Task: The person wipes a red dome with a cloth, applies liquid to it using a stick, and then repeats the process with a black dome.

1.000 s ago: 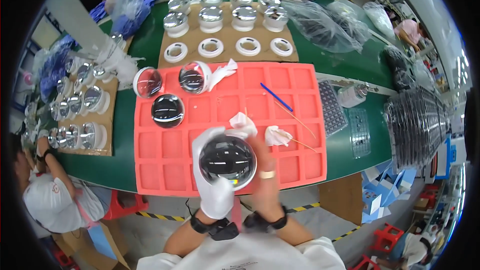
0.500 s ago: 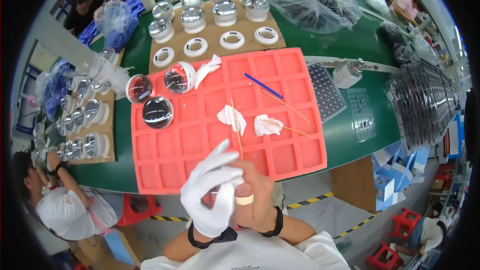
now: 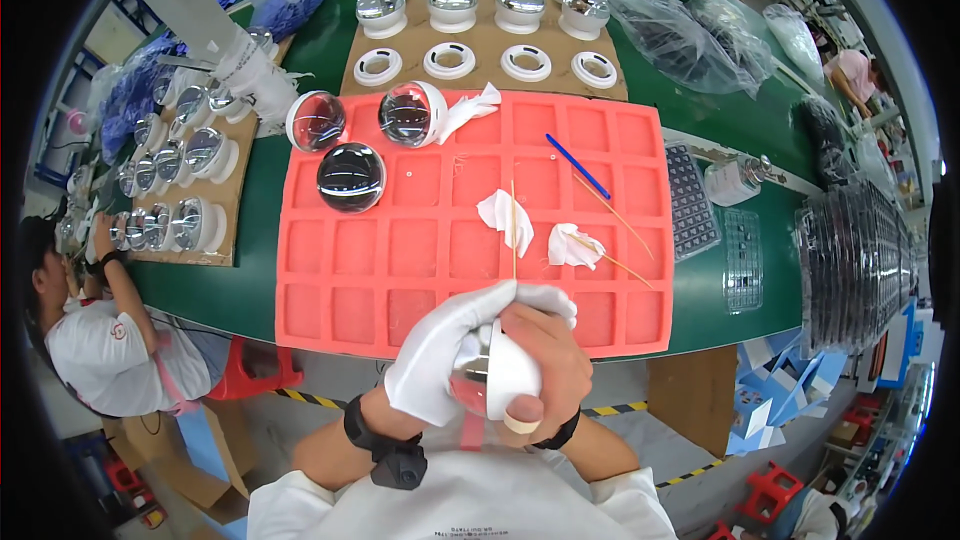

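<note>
Close to my body, both hands are wrapped round a clear dome with a white ring (image 3: 512, 375), held tilted on its side. My left hand (image 3: 428, 352), in a white glove, closes round its clear side. My bare right hand (image 3: 562, 355), with a pale band on the thumb, grips the white ring. Beyond them lies a red foam tray (image 3: 420, 300) with square pockets. On its far left rest a dome with a white ring (image 3: 412, 115), a clear dome (image 3: 318, 121) and a dark dome (image 3: 351, 177). White wipes (image 3: 506, 223) and thin wooden sticks (image 3: 625, 225) lie nearer, beside a blue stick (image 3: 578, 165).
A cardboard sheet (image 3: 400, 52) behind the tray carries several mirrored domes and white rings. More domes stand on a board (image 3: 228, 210) at left, near a seated person (image 3: 90, 340). A bottle (image 3: 735, 180) and stacked plastic trays (image 3: 850, 260) are at right.
My hands have turned the held dome, so its white ring now shows. They are slightly lower and to the right, and the whole view has shifted.
</note>
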### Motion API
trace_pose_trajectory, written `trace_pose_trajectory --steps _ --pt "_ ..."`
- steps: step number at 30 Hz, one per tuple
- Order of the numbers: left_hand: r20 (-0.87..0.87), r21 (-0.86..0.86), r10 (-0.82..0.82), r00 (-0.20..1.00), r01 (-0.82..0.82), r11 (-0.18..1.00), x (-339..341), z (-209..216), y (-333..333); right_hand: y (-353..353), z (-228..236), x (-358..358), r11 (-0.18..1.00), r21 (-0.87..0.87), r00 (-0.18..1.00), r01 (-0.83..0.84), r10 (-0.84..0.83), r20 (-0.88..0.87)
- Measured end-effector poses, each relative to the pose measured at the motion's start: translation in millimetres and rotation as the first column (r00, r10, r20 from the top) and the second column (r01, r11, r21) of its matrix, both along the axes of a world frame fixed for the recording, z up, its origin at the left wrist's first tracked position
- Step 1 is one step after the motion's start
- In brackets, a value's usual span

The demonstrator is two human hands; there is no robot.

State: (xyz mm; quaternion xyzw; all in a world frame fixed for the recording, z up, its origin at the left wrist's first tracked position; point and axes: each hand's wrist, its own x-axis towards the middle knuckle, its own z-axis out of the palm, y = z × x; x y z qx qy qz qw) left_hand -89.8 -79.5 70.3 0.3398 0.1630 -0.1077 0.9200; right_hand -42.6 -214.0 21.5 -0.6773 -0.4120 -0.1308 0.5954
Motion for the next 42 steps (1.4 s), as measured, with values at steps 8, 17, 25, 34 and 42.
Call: trace_pose_trajectory --steps 8,17,25,34,42 --pt "0.435 0.351 0.199 0.878 -0.369 0.860 -3 3 -24 13 -9 -8 0.938 0.337 0.955 -0.079 0.168 -0.245" --pt "0.587 0.460 0.192 0.786 -0.519 0.721 0 -30 -22 12 6 -7 0.998 0.064 0.933 -0.011 0.033 -0.358" --pt "0.606 0.595 0.123 0.786 -0.550 0.586 -4 -33 -24 12 -30 -9 0.934 0.356 0.909 0.013 0.138 -0.394" --pt "0.599 0.574 -0.094 0.795 -0.345 0.743 -1 -9 -3 3 -10 9 0.911 0.395 0.966 -0.117 0.196 -0.166" --pt "0.367 0.638 0.184 0.912 -0.391 0.663 2 -11 -13 11 -6 -5 0.991 -0.113 0.938 0.065 -0.100 -0.331"
